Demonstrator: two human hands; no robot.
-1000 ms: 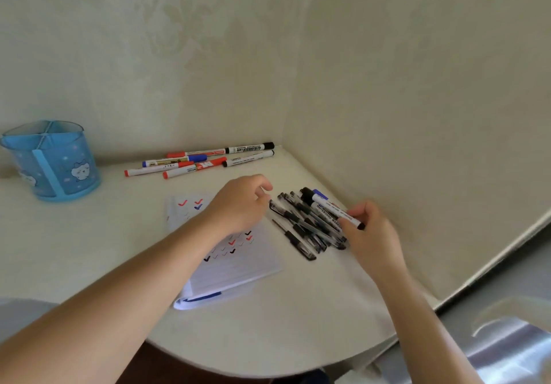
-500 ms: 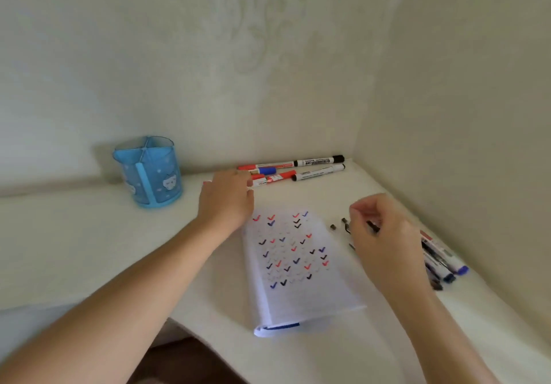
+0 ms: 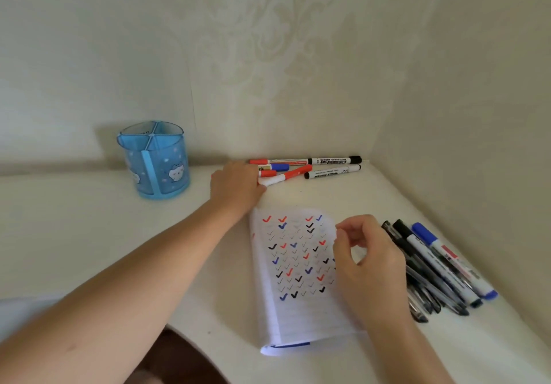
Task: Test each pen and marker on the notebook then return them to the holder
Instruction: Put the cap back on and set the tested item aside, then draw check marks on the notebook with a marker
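Two hands at work around an open notebook (image 3: 293, 312) on a pale bench (image 3: 89, 234).

Head view: beyond the notebook's far edge the left hand (image 3: 235, 188) has its fingers curled on the white end of a red-capped marker (image 3: 286, 176), the nearest of a row of markers (image 3: 334, 161) lying along the wall. The right hand (image 3: 366, 261) hovers over the notebook's right edge, fingers loosely curled with nothing visible in them. Just right of the notebook lies a heap of pens and markers (image 3: 432, 267). The blue holder (image 3: 155, 160) stands upright, well to the notebook's far left. The page shows red, blue and black ticks.
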